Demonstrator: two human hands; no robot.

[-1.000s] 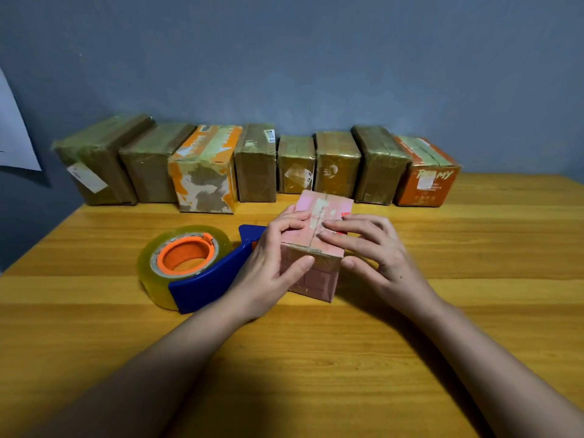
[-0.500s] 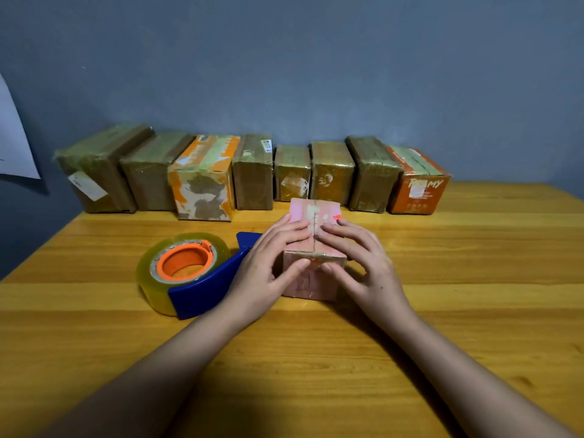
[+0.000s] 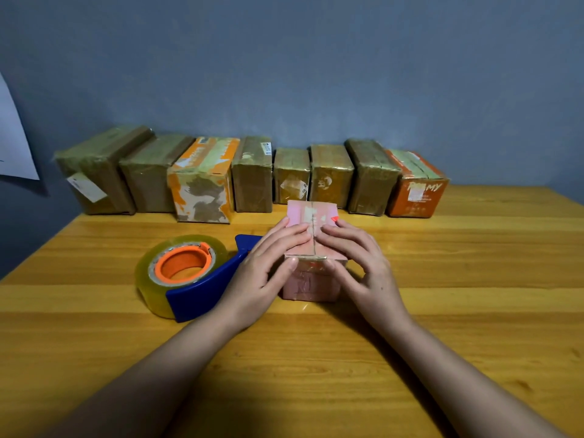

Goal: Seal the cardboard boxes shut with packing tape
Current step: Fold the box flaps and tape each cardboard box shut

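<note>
Dim warm light, soft focus, wide-angle bend

Room dim overall; grey wall (image 3: 316, 74) dark and flat, darker toward the corners. Warm light falls on the counter (image 3: 474, 248) from above and ahead, wood glowing yellow mid-frame. Heavy shadow pools on the near counter between the forearms and under them. Soft shadow to the right of the pink box (image 3: 311, 213). Glossy sheen on the tape roll (image 3: 151, 273) and on the wrapped boxes (image 3: 252, 175) at the back. Slightly soft throughout, fine print unreadable. Counter edge bows, left side leans: lens distortion
</note>
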